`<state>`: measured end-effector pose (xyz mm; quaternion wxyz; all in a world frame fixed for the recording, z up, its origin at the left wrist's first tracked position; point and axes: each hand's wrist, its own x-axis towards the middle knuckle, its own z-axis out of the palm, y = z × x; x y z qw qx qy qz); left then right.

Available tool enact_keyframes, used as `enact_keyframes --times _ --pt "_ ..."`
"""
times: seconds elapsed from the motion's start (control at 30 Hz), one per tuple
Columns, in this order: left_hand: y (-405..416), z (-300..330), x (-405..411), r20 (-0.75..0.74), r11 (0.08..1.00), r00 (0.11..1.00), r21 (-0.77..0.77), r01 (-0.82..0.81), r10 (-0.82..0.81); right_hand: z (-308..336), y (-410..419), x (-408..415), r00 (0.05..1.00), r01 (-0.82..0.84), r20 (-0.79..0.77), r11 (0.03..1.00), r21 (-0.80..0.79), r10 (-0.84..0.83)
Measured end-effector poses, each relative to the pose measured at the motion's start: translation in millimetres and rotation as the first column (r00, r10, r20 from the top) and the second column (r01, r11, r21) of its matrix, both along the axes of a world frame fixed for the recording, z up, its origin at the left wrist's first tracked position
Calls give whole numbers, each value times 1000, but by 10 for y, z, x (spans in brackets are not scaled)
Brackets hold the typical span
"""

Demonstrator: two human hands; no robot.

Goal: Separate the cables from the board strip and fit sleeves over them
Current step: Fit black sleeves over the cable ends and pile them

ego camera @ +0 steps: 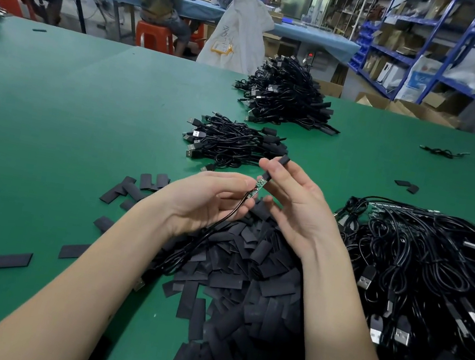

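Head view puts the person's left hand (211,200) pinching a thin black cable (217,223) just behind its small green circuit board end (256,190), while the right hand (292,201) grips a flat black sleeve (275,167) at the board's tip, barely started on. Directly below the hands, a heap of loose black sleeves (246,274) covers the green tabletop (53,119). Beyond that heap lie two bundles of sleeved cables (235,145), seemingly done. Right of it sprawls a large tangle of unsleeved USB cables (433,273), so I'd judge plenty remains.
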<state>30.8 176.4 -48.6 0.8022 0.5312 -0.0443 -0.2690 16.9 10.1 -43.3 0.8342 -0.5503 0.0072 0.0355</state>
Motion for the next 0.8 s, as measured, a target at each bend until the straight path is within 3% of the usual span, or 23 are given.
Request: enact_keyframes --times 0.5,0.8 --pt "2 43 -32 69 999 998 33 6 -9 -23 -98 -27 978 -210 -4 975 76 210" --pt "-8 36 -33 70 999 997 31 11 -14 6 -113 -47 979 -177 91 982 -74 183"
